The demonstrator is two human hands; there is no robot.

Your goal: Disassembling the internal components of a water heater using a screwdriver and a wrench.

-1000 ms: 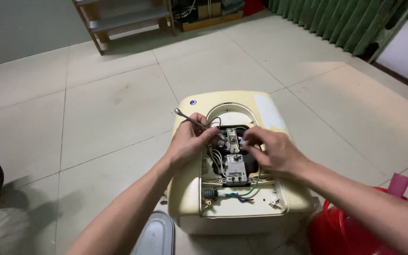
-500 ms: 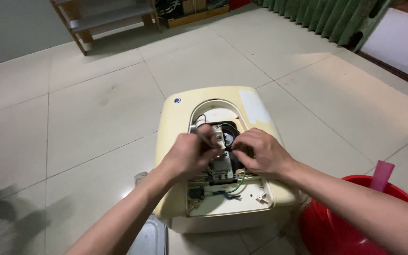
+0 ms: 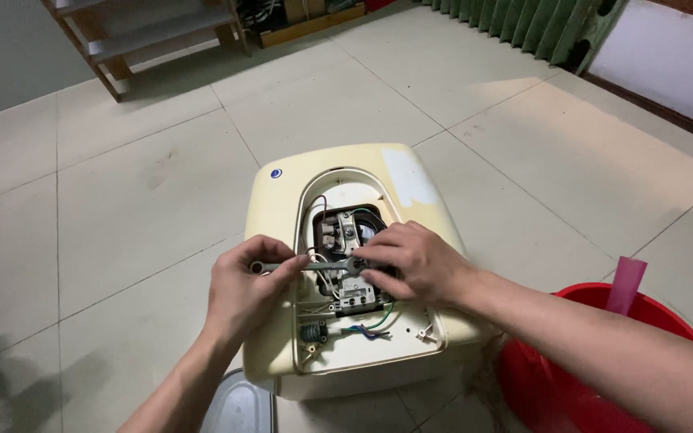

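Note:
A cream-coloured water heater (image 3: pixel 286 200) lies on the tiled floor with its cover off, showing terminals and coloured wires (image 3: pixel 358 325) in an oval opening. My left hand (image 3: pixel 244 287) grips a grey metal spanner (image 3: pixel 314 265) by its handle, held level across the opening. My right hand (image 3: pixel 407 261) rests on the inner parts at the spanner's head, its fingers curled over the fitting there. What the fingers pinch is hidden.
A red plastic bucket (image 3: pixel 555 393) with a pink stick (image 3: pixel 624 282) stands at the lower right. A pale lid-like object (image 3: pixel 242 405) lies by the heater's near-left corner. A wooden shelf frame (image 3: pixel 134 40) and a green corrugated panel (image 3: pixel 539 24) stand at the back.
The spanner has swung from pointing up-left to lying level, my left hand sliding out to the left along it. My right hand stays on the inner parts. The view has shifted.

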